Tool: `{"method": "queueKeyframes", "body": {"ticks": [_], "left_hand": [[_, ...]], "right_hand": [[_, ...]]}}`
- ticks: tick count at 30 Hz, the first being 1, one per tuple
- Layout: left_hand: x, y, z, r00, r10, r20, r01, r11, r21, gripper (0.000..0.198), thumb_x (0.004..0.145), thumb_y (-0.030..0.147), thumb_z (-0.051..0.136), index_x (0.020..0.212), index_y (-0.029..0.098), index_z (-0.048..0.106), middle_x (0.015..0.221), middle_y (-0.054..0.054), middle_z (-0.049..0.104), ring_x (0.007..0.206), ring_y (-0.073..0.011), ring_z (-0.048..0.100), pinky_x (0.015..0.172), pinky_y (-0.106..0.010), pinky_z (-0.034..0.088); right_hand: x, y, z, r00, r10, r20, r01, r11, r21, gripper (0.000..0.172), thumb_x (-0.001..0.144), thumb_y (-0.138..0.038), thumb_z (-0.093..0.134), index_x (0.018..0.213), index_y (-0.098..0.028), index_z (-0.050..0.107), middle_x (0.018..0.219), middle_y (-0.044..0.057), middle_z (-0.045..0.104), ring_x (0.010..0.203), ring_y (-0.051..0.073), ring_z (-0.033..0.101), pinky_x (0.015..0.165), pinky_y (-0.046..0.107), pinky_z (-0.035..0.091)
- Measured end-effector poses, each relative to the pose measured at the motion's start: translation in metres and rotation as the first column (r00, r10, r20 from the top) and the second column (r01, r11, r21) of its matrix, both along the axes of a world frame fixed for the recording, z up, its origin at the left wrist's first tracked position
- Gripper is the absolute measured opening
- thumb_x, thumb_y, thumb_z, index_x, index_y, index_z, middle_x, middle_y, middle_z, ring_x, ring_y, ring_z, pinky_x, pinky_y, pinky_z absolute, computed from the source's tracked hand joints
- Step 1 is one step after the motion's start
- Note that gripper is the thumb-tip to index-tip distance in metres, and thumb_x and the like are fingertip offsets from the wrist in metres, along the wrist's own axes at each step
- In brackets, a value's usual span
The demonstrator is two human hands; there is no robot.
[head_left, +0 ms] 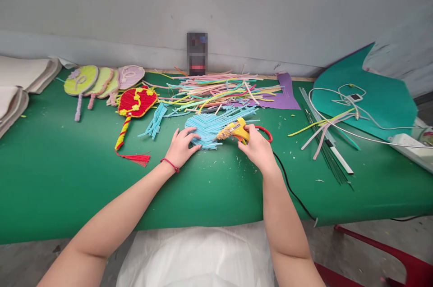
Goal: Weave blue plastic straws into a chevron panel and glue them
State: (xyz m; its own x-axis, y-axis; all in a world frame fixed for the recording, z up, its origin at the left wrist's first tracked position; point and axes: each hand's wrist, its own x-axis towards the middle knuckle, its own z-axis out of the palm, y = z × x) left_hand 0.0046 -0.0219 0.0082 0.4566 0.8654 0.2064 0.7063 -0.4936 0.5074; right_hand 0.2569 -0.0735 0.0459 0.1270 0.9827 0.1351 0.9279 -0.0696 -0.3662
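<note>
A light-blue panel of pipe cleaners (203,124), laid side by side in a V pattern, lies flat on the green table. On its left edge rests my left hand (184,143), fingers spread and lying on it, with a red cord on the wrist. My right hand (254,145) is closed around a yellow glue gun (239,130), whose crusted nozzle points left at the panel's right side. Whether the nozzle touches the panel I cannot tell. Red-handled scissors (264,132) lie just beyond my right hand. Loose blue pipe-cleaner pieces (155,121) lie to the left.
Left stand a red and yellow fan (137,103) with a tassel and several pastel fans (81,80). Behind is a heap of coloured pipe cleaners (209,91) and a dark phone-like object (197,53). Right are teal sheets (382,97), thin wires (328,156), a white cable and power strip (411,147).
</note>
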Motion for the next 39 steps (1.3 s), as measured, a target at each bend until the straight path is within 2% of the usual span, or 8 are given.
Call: {"method": "queueKeyframes", "body": {"ticks": [12, 28, 34, 39], "left_hand": [[0.0, 0.0, 0.002, 1.0, 0.004, -0.006, -0.004, 1.0, -0.013, 0.018, 0.081, 0.031, 0.059, 0.097, 0.025, 0.061, 0.13, -0.007, 0.054, 0.123, -0.0228, 0.048, 0.112, -0.054, 0.019], [0.0, 0.0, 0.002, 1.0, 0.005, -0.001, -0.005, 1.0, -0.026, 0.017, 0.081, 0.03, 0.06, 0.096, 0.024, 0.059, 0.13, -0.007, 0.054, 0.124, -0.022, 0.047, 0.112, -0.053, 0.018], [-0.003, 0.004, 0.002, 0.998, 0.026, 0.049, -0.023, 0.998, -0.052, 0.024, 0.08, 0.031, 0.06, 0.102, 0.024, 0.055, 0.13, -0.008, 0.054, 0.124, -0.0218, 0.048, 0.112, -0.052, 0.019], [-0.016, 0.014, 0.001, 0.991, 0.112, 0.077, -0.109, 0.993, -0.042, 0.029, 0.079, 0.035, 0.061, 0.104, 0.023, 0.054, 0.133, -0.011, 0.051, 0.126, -0.0236, 0.045, 0.112, -0.053, 0.02]], "right_hand": [[0.002, -0.001, -0.001, 1.0, -0.001, 0.023, 0.001, 1.0, 0.03, 0.035, 0.075, -0.023, 0.052, 0.109, -0.02, 0.044, 0.099, 0.009, 0.064, 0.086, 0.025, 0.061, 0.063, 0.03, 0.043], [0.008, -0.003, 0.0, 0.994, -0.082, 0.074, 0.08, 0.996, 0.037, 0.034, 0.077, -0.025, 0.052, 0.11, -0.021, 0.045, 0.101, 0.009, 0.064, 0.089, 0.026, 0.061, 0.063, 0.031, 0.043], [0.012, -0.002, 0.003, 0.992, -0.123, -0.025, 0.124, 0.991, 0.058, 0.036, 0.075, -0.032, 0.054, 0.109, -0.022, 0.045, 0.104, 0.008, 0.064, 0.084, 0.024, 0.061, 0.061, 0.03, 0.043], [-0.009, 0.004, 0.001, 0.973, -0.133, -0.187, 0.158, 0.98, 0.124, 0.039, 0.075, -0.033, 0.054, 0.111, -0.021, 0.044, 0.105, 0.01, 0.064, 0.091, 0.026, 0.061, 0.067, 0.033, 0.047]]}}
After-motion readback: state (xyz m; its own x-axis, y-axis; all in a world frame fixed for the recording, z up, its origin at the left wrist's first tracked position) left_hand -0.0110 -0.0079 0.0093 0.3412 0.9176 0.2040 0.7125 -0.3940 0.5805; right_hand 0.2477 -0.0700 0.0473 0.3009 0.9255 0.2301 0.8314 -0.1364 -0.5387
